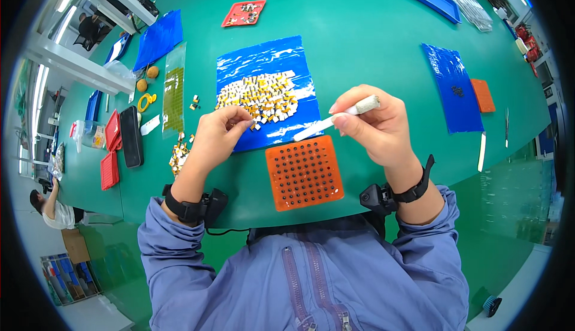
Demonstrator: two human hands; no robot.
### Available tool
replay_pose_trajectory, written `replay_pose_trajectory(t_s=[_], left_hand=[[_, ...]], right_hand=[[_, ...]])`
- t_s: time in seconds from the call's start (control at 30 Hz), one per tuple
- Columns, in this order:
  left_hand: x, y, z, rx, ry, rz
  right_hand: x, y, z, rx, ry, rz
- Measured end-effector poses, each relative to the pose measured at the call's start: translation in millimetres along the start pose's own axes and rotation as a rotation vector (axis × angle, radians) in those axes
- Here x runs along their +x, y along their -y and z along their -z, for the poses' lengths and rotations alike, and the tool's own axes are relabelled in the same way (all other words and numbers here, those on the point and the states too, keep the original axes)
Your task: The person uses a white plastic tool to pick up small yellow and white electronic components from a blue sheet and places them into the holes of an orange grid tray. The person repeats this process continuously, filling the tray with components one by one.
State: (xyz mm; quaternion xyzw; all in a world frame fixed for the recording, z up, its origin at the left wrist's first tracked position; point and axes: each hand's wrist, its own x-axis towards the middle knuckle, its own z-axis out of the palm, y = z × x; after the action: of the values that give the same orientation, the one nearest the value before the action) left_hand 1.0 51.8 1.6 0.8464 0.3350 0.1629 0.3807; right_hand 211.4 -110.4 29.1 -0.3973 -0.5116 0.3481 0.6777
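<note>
Right hand (378, 128): fingers pinched round a slim white tool (311, 130), pale and thicker at the grip end. Tool slants down to the left, narrow tip over the near edge of a shiny blue sheet (257, 55), just beyond an orange block (276, 181). Block squarish, round-cornered, rows of black dots across its face. On the sheet, a dense heap of small blocky pieces (266, 91), white and amber-yellow. Left hand (218, 133) at heap's near-left edge, thumb and forefinger close together; cannot tell whether a piece sits between them. Tabletop (359, 49) green.
</note>
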Motion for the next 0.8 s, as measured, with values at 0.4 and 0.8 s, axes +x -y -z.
replay_pose_trajectory(t_s=[0.4,0.8], left_hand=[[-26.8,-41.5,16.0,-0.687,0.106,0.059],[-40.1,-51.6,-23.3,-1.498,0.269,-0.214]], right_hand=[[-0.7,5.2,0.2,0.106,0.021,-0.091],[-2.6,7.9,-2.7,0.18,0.15,-0.216]])
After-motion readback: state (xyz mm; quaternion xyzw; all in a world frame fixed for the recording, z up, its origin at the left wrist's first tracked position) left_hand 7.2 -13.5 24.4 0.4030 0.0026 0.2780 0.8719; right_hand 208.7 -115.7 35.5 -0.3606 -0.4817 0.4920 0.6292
